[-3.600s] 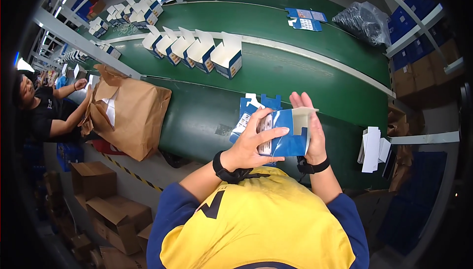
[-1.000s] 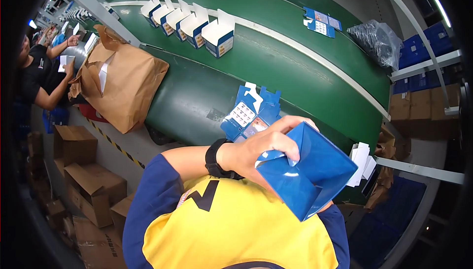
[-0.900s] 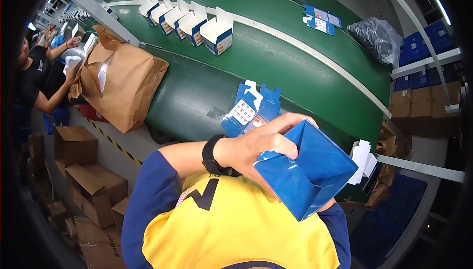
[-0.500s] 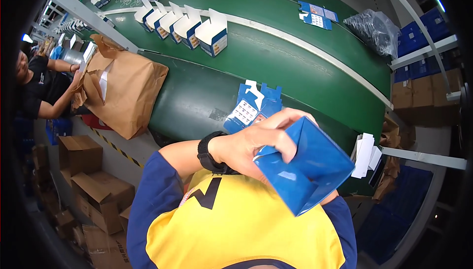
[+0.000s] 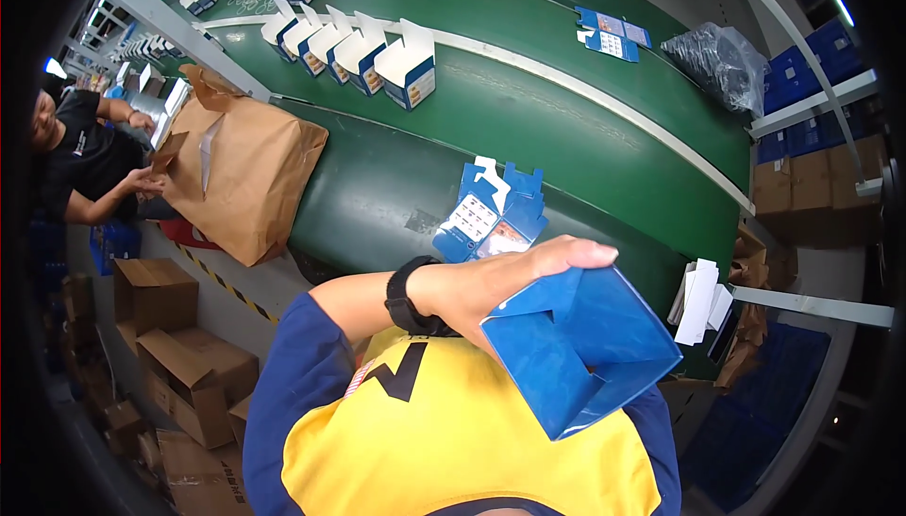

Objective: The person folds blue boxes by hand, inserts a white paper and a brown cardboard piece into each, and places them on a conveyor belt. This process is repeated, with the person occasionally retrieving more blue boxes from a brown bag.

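Printing on the flat blue cardboard sheet (image 5: pixel 495 219), lying on the green worktop (image 5: pixel 368 186), shows as a white grid of dark marks too small to read. Just nearer, a blue box (image 5: pixel 576 346) sits before the yellow shirt (image 5: pixel 481 431), folded end up. The left hand (image 5: pixel 500 287), wrist in a black band (image 5: pixel 400 299), reaches across from the left, thumb straight along the box's upper edge; its fingers are hidden, so its grip cannot be told. The right hand is out of sight.

Right fingers hidden entirely behind blue box (image 5: pixel 574 351).
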Tool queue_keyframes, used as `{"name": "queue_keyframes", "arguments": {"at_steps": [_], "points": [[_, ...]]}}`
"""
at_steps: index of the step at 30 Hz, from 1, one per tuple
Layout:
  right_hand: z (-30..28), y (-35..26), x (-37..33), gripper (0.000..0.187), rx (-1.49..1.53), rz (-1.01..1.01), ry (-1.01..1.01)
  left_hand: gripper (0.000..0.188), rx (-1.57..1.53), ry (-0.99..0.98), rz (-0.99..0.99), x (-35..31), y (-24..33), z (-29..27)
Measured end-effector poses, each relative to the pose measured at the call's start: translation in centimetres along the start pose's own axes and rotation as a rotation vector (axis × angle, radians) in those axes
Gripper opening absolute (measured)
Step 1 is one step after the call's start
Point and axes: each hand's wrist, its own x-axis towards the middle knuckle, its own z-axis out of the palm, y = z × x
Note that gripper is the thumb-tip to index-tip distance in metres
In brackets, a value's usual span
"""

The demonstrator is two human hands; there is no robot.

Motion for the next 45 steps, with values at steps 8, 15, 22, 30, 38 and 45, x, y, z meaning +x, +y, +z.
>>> {"name": "queue_keyframes", "arguments": {"at_steps": [8, 15, 22, 30, 38, 45], "points": [[-3.1, -3.4, -1.5, 0.040, -0.350, 0.008, -0.089, 0.099, -0.010, -0.031, 0.008, 0.8, 0.6, -1.0], [-4.9, -6.2, 1.1, 0.057, -0.776, -0.066, 0.275, 0.076, 0.825, 0.121, 0.343, 0.9, 1.6, -4.7], [1.1, -4.5, 1.7, 0.071, -1.146, -0.099, 0.087, 0.065, 0.794, 0.400, -0.138, -0.3, 0.8, -2.5], [-0.5, -4.5, 2.0, 0.071, -1.742, 0.212, 0.215, 0.065, 1.051, 0.296, -0.107, -1.9, -2.3, -2.4], [-6.4, -5.7, 2.8, 0.084, -0.467, 0.388, 0.230, 0.082, 1.265, -0.171, 0.210, -3.2, -5.5, -5.0], [-9.8, -4.5, 8.5, 0.129, -1.460, -0.060, -0.037, 0.101, 0.408, 0.500, -0.463, -5.0, -10.7, -4.0]]}}
